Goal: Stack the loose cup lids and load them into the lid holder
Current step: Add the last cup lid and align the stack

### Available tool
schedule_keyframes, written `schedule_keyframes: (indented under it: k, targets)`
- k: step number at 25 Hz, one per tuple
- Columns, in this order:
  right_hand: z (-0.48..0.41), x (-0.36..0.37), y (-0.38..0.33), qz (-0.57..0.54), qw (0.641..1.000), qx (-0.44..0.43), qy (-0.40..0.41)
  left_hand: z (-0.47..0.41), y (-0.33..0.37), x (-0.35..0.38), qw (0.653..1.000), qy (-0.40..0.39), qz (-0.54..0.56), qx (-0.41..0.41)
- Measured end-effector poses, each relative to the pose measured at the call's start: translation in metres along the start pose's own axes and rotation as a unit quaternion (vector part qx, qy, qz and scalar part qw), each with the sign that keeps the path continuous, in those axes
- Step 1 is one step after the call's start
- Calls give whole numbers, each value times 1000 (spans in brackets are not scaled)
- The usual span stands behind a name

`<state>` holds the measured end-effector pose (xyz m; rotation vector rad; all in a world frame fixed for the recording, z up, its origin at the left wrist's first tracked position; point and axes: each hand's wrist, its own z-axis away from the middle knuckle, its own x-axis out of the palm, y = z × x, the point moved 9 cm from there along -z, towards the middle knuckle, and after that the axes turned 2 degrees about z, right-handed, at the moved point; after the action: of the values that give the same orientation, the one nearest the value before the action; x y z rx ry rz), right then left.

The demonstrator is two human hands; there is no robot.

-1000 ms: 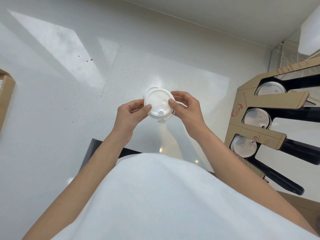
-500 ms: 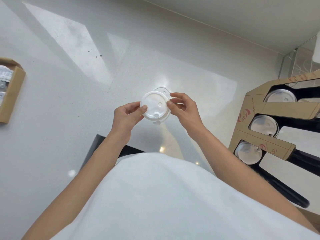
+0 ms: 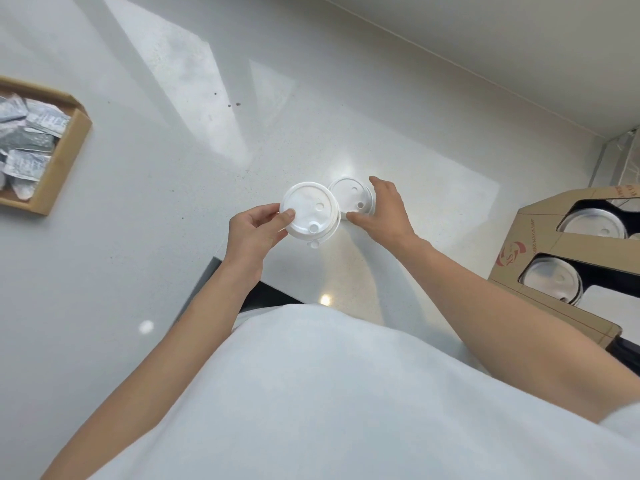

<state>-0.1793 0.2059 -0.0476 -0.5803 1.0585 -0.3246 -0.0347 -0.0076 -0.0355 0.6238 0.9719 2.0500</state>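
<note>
White lids (image 3: 309,212) sit pinched in the left hand (image 3: 254,230) at centre frame, freeing the right hand (image 3: 386,209) (fingers spread, closing) for another lid (image 3: 349,195) on the surface (image 3: 173,168).

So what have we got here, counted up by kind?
Lid stacks out on the counter: 2, one held in the left hand, one under the right hand
Holder slots showing lids: 2
Holder: 1
Packet tray: 1
Total: 6

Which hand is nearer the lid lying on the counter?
Right. The right hand wraps around the lid on the counter, fingers at its rim. The left hand is beside it, holding the lid stack.
</note>
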Motion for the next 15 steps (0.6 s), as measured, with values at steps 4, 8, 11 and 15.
schedule_keyframes:
  k: [4,8,11,15]
  targets:
    - [-15,6,-7,128,991,-41,-31,2,-3,-3,1000,10,1,-1]
    - [-19,15,-6,191,978,-61,-53,4,-3,-2,1000,11,6,-3]
    - [-18,18,-1,200,978,-51,-42,6,-2,-1,1000,9,10,-3]
    - [-14,16,7,181,983,-22,-22,6,-2,2,1000,9,9,-2]
